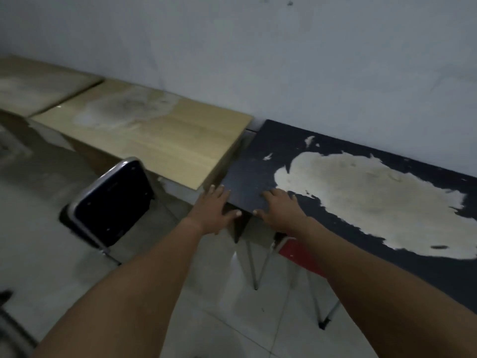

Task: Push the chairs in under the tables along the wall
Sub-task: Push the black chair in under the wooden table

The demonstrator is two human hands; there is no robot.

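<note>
Landmark: the dark table (258,171) with the big patch of worn-off pale surface, everything else is placed off that.
Floor: pale glossy tiles (219,306) in front of the dark table, pretty dim in here.
Red chair: red seat on thin metal legs (296,251), already tucked under the dark table's front edge, only a bit of seat and the legs show.
Left hand (214,210): on the dark table's near left corner, fingers spread and draped over the left edge, thumb on the front edge. Loose hold, not a fist.
Right hand (280,208): flat on top of the dark table just beside the same corner, fingers spread, thumb at the front edge, gripping nothing else.
Black chair: black padded back with chrome frame (113,202), left of the dark table, standing out in front of the light wooden table (165,140), not pushed in, tilted in view.
Further table: another pale stained one (38,86), farther left along the wall.
Wall: scuffed grey-white (258,60), right behind the dark table.
</note>
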